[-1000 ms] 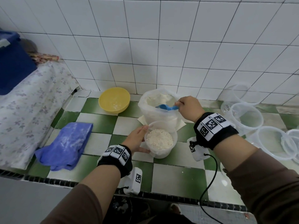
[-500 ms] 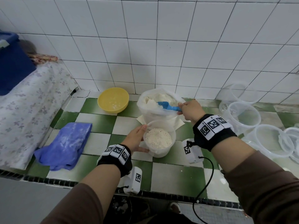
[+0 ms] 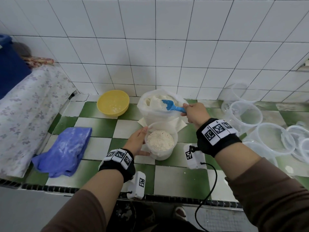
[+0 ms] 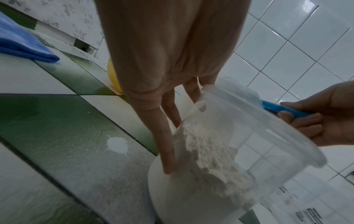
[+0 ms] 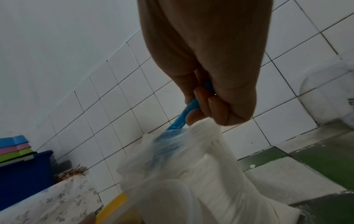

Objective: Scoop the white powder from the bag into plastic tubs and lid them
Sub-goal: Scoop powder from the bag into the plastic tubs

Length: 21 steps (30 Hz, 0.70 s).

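An open clear bag (image 3: pixel 158 113) of white powder stands at the back of the counter. My right hand (image 3: pixel 194 113) grips the handle of a blue scoop (image 3: pixel 172 107), whose bowl carries powder over the bag's mouth. In the right wrist view my fingers (image 5: pixel 212 104) curl round the scoop handle (image 5: pixel 182 118) above the bag (image 5: pixel 201 174). In front of the bag stands a clear plastic tub (image 3: pixel 161 143), partly filled with powder. My left hand (image 3: pixel 139 142) lies with straight fingers (image 4: pixel 168 144) against the left wall of the tub (image 4: pixel 239 144).
A yellow bowl (image 3: pixel 113 102) sits left of the bag and a blue cloth (image 3: pixel 64 150) lies at the front left. Several empty tubs (image 3: pixel 245 115) and lids (image 3: pixel 299 144) crowd the right side. A floral-covered surface (image 3: pixel 25 106) borders the left. The tiled wall is close behind.
My right hand has drawn the scoop up out of the powder and slightly right, so its loaded bowl now shows at the bag's mouth. The left hand and tub have stayed put.
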### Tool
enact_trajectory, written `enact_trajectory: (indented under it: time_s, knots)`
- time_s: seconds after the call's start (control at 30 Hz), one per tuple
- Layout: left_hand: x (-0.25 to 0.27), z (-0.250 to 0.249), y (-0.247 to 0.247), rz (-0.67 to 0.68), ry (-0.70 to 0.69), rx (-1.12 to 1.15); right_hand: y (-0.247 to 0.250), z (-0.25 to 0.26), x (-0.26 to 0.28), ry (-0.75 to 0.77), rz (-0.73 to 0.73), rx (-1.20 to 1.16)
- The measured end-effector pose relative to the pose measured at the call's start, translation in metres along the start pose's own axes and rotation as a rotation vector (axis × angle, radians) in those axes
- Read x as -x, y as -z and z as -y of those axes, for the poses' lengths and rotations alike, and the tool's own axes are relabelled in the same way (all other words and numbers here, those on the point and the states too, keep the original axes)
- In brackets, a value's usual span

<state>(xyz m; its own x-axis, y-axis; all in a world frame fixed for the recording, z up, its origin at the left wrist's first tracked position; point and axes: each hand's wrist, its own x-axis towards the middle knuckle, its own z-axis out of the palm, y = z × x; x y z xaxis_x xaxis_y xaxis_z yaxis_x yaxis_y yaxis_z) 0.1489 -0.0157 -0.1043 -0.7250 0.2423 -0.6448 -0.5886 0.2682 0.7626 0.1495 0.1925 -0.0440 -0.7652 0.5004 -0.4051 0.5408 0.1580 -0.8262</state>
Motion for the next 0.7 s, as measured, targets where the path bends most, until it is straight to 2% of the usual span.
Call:
enact_trajectory:
  time_s: [0.33,0.7]
  knots:
    - [0.002,0.001,-0.001,-0.004,-0.006,0.023,0.027,0.004,0.015,-0.055,0.012,-0.270]
    - [0.002,0.001,-0.002,0.012,-0.005,0.041,0.047,-0.022,0.032,0.001,0.179,-0.134]
